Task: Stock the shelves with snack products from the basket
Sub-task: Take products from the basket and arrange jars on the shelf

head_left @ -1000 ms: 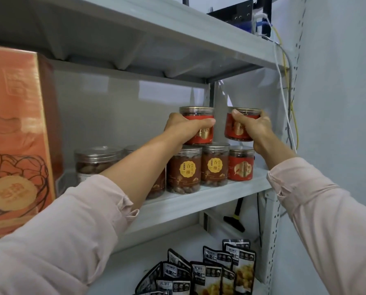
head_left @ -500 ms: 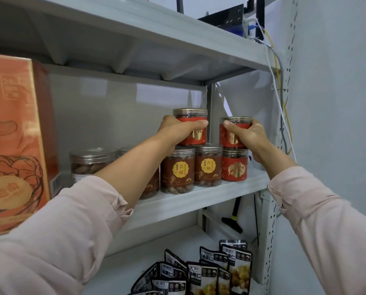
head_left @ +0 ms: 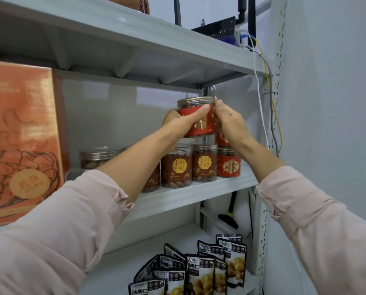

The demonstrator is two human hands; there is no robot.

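Observation:
A red-labelled jar with a clear lid is held up above the middle shelf. My left hand grips it from the left, thumb across the label. My right hand presses against its right side, fingertips at the lid. Behind my right hand a second red jar shows only in part, stacked on a red jar at the right end of the shelf. Two brown-labelled jars stand beside it on the shelf.
A big orange box fills the shelf's left end, with another jar near it. The upper shelf hangs close above. Black snack pouches stand on the lower shelf. Cables run down the right post.
My right hand set its red jar on the rightmost jar and moved left onto the jar in my left hand. That jar rose a little and shifted right.

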